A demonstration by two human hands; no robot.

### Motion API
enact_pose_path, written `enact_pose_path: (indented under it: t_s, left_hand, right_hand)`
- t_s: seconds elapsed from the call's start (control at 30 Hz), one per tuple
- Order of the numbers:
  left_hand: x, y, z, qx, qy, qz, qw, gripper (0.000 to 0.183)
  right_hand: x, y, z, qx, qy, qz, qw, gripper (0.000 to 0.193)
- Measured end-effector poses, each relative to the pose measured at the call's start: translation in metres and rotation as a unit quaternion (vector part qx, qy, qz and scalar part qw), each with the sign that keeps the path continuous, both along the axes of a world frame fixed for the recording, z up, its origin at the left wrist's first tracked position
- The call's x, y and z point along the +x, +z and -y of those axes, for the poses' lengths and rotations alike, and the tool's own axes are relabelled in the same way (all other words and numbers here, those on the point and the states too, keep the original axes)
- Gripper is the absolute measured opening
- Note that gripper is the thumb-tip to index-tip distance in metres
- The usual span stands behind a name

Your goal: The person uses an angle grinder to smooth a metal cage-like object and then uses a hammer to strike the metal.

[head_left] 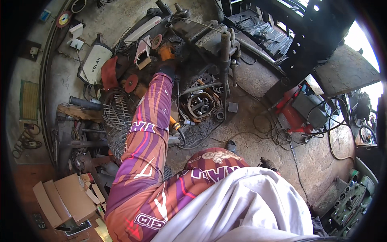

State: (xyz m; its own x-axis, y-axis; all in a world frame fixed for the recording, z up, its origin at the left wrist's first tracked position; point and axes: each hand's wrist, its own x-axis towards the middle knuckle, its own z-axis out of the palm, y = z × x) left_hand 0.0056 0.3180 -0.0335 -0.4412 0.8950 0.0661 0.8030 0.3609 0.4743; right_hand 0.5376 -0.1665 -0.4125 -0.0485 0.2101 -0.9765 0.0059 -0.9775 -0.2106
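My left arm, in a maroon and orange patterned sleeve [147, 109], stretches forward over a dark, cluttered work area. My left hand [165, 67] is at its far end, dark at the cuff and in shadow. An orange patch [166, 52] shows right at the hand; I cannot tell whether it is part of a glove or a thing it touches. The fingers cannot be made out. Nearest to the hand are a cutting or grinding disc [157, 41] and an open narrow box [143, 54]. My right hand does not show; a pale cloth [242, 205] covers the lower right.
Below the arm lie a yellow and black tool handle [174, 123] and a tray of metal parts [200, 104]. A red disc [130, 83] and wire coils [117, 117] are left. Cables [282, 137] cross the floor. A red machine [293, 115] stands right, cardboard boxes [74, 193] lower left.
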Motion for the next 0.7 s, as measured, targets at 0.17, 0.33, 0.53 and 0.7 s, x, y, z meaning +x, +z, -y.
enact_pose_path:
  t_s: [0.17,0.33,0.53,0.7]
  left_hand:
    - [0.003,0.0,0.0,-0.006,-0.009,-0.034,0.999,0.052]
    - [-0.005,-0.008,0.007,-0.014,-0.016,-0.067,0.997,0.048]
    - [-0.009,-0.019,0.014,-0.021,-0.031,-0.112,0.993,0.044]
    - [-0.009,-0.035,0.024,-0.019,-0.045,-0.143,0.989,0.041]
  right_hand:
    - [-0.012,0.03,-0.002,0.018,0.041,0.056,0.997,0.038]
    - [-0.015,0.051,-0.014,0.025,0.063,0.069,0.995,0.036]
    - [-0.016,0.057,-0.032,0.038,0.099,0.075,0.992,0.034]
    - [-0.017,0.062,-0.058,0.056,0.141,0.08,0.985,0.033]
